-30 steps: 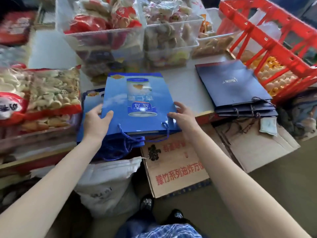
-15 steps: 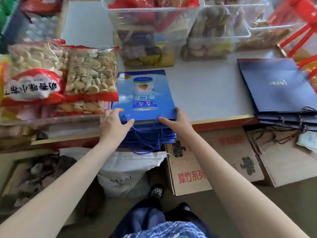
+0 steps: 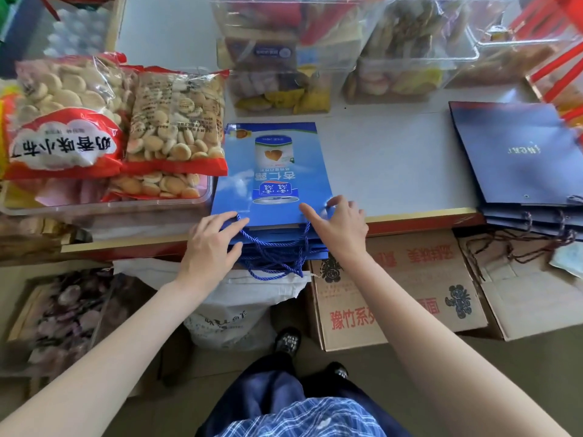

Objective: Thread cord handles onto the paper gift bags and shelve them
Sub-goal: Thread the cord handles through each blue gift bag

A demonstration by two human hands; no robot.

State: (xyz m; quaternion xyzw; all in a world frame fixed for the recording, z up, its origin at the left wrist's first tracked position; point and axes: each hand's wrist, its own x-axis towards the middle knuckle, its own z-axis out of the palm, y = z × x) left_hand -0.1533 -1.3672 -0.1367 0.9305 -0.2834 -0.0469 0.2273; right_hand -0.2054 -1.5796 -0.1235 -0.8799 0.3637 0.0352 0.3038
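You are standing at the front edge of the white shelf (image 3: 394, 165), both arms reaching toward the stack of light blue gift bags (image 3: 271, 171) that is lying flat on it, printed face up, with the open ends and the blue cord handles (image 3: 274, 257) hanging over the shelf's red-and-yellow lip. Your left hand (image 3: 209, 247) is resting on the near left corner of the stack, fingers spread and only loosely bent, thumb lying alongside the cords; it is touching the bag edge, and whether any finger is hooking a cord cannot be told. Your right hand (image 3: 339, 223) is sitting on the near right corner, index finger stretched flat across the top bag, the other fingers curling over the bag's right edge; a firm grip there is not clearly showing. The stack is lying just beside a clear tray of biscuit packets (image 3: 123, 127) on its left. Well apart to the right, a second stack of dark navy bags (image 3: 517, 156) is lying flat, its dark cords dangling over the lip. Clear bins of snacks (image 3: 293, 58) are standing behind the blue stack. Below the shelf, a printed cardboard box (image 3: 397, 291) and a white sack (image 3: 233, 307) are sitting on the floor.
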